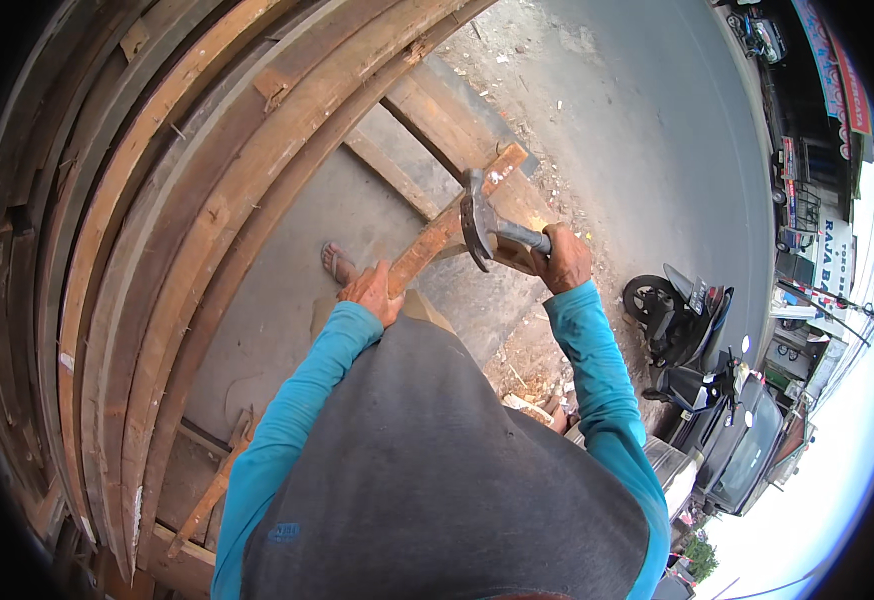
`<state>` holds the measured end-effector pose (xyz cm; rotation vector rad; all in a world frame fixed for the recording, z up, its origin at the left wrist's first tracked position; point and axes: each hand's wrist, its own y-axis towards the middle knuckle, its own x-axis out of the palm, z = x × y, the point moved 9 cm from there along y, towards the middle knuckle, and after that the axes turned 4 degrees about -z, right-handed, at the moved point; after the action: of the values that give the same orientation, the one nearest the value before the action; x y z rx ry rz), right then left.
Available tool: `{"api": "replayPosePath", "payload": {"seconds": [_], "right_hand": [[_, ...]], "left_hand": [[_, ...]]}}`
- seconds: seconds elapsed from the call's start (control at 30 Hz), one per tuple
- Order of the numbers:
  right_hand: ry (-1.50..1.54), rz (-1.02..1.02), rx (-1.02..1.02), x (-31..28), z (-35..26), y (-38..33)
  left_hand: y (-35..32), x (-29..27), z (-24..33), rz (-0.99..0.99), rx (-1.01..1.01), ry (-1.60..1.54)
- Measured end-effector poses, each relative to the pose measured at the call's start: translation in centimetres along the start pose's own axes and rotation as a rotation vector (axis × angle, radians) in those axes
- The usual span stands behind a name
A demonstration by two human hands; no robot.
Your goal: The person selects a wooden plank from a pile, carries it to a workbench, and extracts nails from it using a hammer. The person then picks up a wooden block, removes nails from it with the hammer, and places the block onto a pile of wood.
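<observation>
My left hand [371, 292] is closed around the near end of a reddish-brown wooden board [423, 250]. The board slants away from me, up and to the right, and its far end has pale marks. In my right hand [567, 260] is a claw hammer [478, 220], gripped by its grey handle. Its dark metal head is over the board, near the middle; whether the two touch I cannot tell. Beneath the far part of the board lies a wide wooden plank [447, 115]. A lighter wooden piece [513, 254] shows under the hammer handle, partly hidden.
Long timbers [207, 215] with protruding nails are stacked along my left. My sandalled foot [338, 264] stands on the grey ground. Wood scraps [532, 365] litter the ground by my right arm. Motorbikes [685, 312] and a dark car [742, 450] stand to the right, beside a road [647, 130].
</observation>
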<state>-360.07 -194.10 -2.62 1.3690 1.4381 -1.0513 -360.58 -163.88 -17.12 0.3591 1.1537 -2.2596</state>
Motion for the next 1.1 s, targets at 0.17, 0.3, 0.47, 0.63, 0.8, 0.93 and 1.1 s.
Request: {"api": "replayPosePath", "payload": {"seconds": [0.17,0.3,0.47,0.63,0.8,0.93,1.1], "right_hand": [[-0.079,-0.408,0.455,5.8,3.8,-2.3],[0.129,-0.244,0.546,3.7,-0.3,-1.6],[0.479,0.140,0.583,-0.3,0.6,-2.5],[0.621,0.280,0.585,-3.4,2.2,-3.5],[1.359,0.297,0.511,-8.1,1.6,-4.4],[1.688,0.147,0.283,-9.7,3.0,-4.7],[1.688,0.168,0.282,-11.7,5.6,-6.8]], "left_hand": [[-0.1,0.0,-0.9,-0.019,-0.006,-0.001],[-0.2,0.5,-0.8,0.040,0.056,0.024],[-0.3,0.4,0.4,0.063,0.034,0.031],[-0.9,0.3,1.9,0.025,-0.057,0.041],[-1.1,-0.2,5.4,0.054,0.008,-0.082],[-1.9,1.8,4.6,-0.136,-0.056,-0.265],[-4.4,1.3,7.1,0.093,-0.066,-0.080]]}}
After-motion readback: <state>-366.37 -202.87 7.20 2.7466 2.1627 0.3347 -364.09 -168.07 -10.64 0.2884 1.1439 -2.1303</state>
